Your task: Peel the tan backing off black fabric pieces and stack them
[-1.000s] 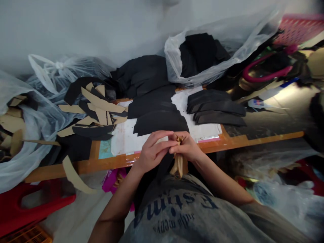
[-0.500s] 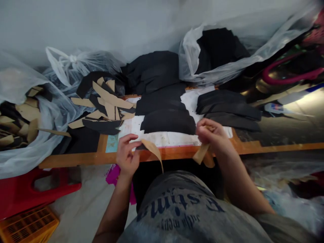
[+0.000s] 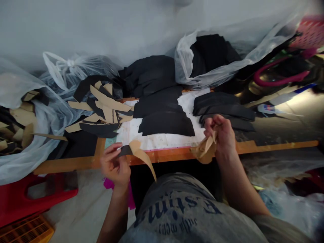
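Note:
My left hand pinches a small black piece at the table's front edge. From its right end a tan paper strip curls downward; whether the two are still joined along their length I cannot tell. To the right, my right hand is closed around a crumpled bunch of tan paper. Between the hands lies a row of overlapping black curved pieces on white paper. More black pieces are stacked just beyond my right hand.
A pile of tan and black cut pieces lies on the left. Plastic bags hold similar pieces: one at far left, another at the back right. A small bottle lies on the right. Below left are a red stool and orange crate.
My left hand has shifted left and slightly down, and more of the black piece shows. The tan paper in my right hand now looks more bunched. The view has shifted slightly.

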Available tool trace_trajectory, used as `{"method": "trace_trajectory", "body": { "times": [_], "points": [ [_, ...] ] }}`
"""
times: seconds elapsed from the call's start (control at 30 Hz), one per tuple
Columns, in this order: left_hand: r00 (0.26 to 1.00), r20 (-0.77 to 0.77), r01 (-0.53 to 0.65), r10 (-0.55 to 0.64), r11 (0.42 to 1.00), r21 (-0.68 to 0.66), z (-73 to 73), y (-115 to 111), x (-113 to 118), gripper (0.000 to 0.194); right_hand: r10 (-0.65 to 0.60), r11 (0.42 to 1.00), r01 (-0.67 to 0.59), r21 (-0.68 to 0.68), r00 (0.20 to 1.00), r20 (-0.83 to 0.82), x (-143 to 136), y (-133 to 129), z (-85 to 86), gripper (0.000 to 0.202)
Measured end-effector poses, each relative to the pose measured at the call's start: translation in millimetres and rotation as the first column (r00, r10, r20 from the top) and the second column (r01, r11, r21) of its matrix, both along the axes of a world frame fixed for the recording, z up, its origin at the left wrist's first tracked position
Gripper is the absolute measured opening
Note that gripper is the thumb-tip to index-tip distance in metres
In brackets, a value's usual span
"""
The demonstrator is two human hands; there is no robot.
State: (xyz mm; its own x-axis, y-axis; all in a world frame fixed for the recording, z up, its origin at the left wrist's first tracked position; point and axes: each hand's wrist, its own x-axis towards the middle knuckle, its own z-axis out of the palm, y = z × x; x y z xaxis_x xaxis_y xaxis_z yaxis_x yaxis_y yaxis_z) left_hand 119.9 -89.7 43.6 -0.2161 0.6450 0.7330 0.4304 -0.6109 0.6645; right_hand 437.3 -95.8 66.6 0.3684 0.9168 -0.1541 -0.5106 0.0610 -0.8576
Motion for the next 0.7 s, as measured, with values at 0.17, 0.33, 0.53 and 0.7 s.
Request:
{"method": "trace_trajectory", "body": {
  "times": [0.17, 0.33, 0.53, 0.7],
  "points": [
    [0.929, -0.341, 0.174, -0.143, 0.983, 0.062, 1.0, -9.9, 11.8, 0.034, 0.395, 0.901, -0.434, 0.008, 0.827, 0.399, -50.8, -16.2, 15.9, 0.041],
    [0.903, -0.394, 0.229, -0.173, 0.968, 0.100, 0.4, -12.9, 19.7, 0.040, 0.633, 0.752, -0.658, -0.031, 0.709, 0.312, -90.3, -14.9, 15.3, 0.047],
    [0.935, -0.342, 0.148, -0.093, 0.979, 0.137, -9.4, -15.9, 9.2, 0.041, 0.641, 0.764, -0.621, -0.174, 0.762, 0.097, -91.1, -17.9, -3.9, 0.054],
    [0.919, -0.379, 0.178, -0.110, 0.973, 0.149, -10.8, -20.8, 19.9, 0.035, 0.531, 0.834, -0.538, -0.123, 0.843, -0.085, -111.1, -11.9, -6.1, 0.048]
  ]
}}
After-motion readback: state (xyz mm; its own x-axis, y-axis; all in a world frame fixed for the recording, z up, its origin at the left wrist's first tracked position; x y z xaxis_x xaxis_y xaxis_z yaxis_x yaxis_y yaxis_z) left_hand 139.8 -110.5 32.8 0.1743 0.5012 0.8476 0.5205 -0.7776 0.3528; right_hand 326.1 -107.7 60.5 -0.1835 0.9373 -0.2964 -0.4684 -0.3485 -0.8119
